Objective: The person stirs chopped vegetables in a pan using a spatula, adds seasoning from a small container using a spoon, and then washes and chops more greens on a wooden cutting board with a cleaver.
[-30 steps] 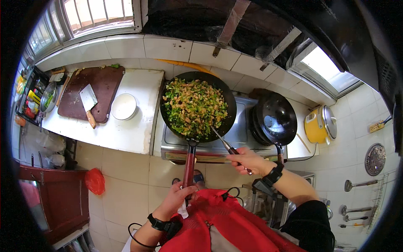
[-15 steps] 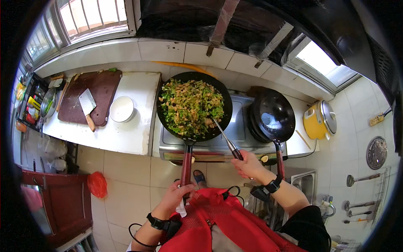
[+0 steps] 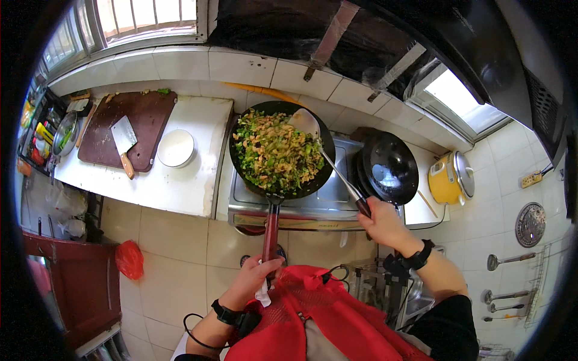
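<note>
A dark wok (image 3: pixel 327 150) sits over the left side of the gas stove, filled with chopped green vegetables and small tan pieces (image 3: pixel 274 150). My left hand (image 3: pixel 260 275) is closed round the wok's red-brown handle (image 3: pixel 271 231), with a bit of white cloth or paper under the palm. In my right hand (image 3: pixel 385 225) I grip the dark handle of a metal spatula (image 3: pixel 340 171). Its pale blade (image 3: pixel 306 122) shows at the upper right of the food, by the wok's far wall.
A second black wok (image 3: pixel 391 168) rests on the stove's right side, and a yellow rice cooker (image 3: pixel 444 180) stands beyond it. On the left counter are a white bowl (image 3: pixel 175 148), a cleaver (image 3: pixel 124 141) and a brown cutting board (image 3: pixel 96 144). Ladles (image 3: pixel 509 260) hang on the right wall.
The spatula has come out of the food's lower right and up to the far right side of the wok. My right hand has shifted right; my left stays on the handle.
</note>
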{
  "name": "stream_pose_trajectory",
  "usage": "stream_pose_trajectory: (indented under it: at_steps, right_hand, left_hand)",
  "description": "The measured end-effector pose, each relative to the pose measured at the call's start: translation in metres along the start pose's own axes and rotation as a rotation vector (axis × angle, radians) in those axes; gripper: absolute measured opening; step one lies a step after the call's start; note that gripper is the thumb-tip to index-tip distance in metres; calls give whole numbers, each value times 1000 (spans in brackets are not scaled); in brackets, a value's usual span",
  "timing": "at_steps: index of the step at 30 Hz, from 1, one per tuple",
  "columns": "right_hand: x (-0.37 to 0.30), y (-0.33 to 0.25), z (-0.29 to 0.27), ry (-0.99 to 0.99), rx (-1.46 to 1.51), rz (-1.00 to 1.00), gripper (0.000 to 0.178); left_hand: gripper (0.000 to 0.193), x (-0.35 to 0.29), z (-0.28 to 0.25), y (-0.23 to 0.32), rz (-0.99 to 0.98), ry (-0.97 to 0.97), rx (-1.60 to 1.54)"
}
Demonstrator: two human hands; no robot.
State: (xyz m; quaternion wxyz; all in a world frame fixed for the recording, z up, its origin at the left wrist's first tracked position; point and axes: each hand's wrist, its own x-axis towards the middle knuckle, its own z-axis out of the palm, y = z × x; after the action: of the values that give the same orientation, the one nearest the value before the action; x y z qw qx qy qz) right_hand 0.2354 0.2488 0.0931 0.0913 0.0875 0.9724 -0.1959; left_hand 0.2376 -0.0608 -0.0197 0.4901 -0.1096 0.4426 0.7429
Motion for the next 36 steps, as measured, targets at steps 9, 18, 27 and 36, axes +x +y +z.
stream_pose_trajectory:
  at_steps: [9, 18, 27, 36]
  right_hand:
    - [25, -49, -107, -120, -533, -116, 28]
    - [87, -103, -178, -574, -496, 237, 32]
    - [119, -136, -181, -711, -516, 411, 29]
    - [126, -86, -115, -751, -338, 330, 33]
  left_hand:
    - [16, 3, -5, -4, 36, -34, -40]
    - [25, 10, -9, -10, 42, -42, 3]
    - [21, 6, -6, -8, 17, -26, -36]
    - [23, 9, -6, -7, 19, -44, 9]
